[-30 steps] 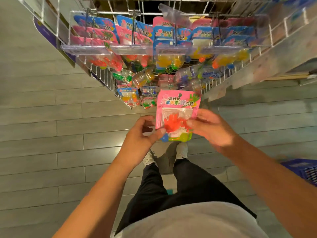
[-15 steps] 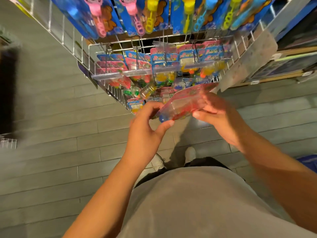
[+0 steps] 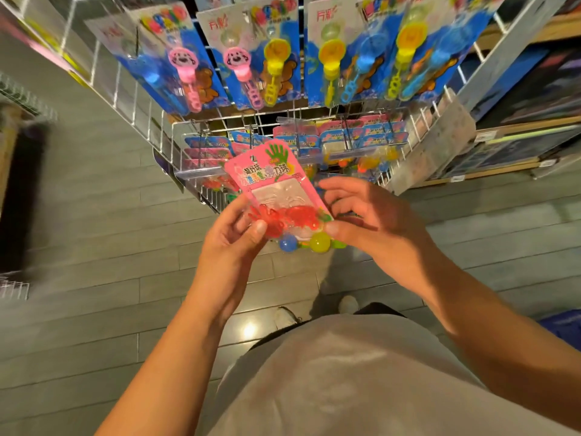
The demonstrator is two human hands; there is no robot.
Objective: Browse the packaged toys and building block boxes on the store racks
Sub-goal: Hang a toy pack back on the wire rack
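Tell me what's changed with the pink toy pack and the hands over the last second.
The pink toy pack was tipped nearly flat, then turned back to face the camera, now tilted left. The view rose, showing the bubble wands. Both the left hand and right hand still pinch its lower corners.

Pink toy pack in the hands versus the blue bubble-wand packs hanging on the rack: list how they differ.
The pink toy pack is held tilted by the left hand and right hand; the blue bubble-wand packs hang from the rack. The pink toy pack's card is pink, theirs blue. It holds red jelly shapes and small balls; they hold wands. Both are carded blister packs.
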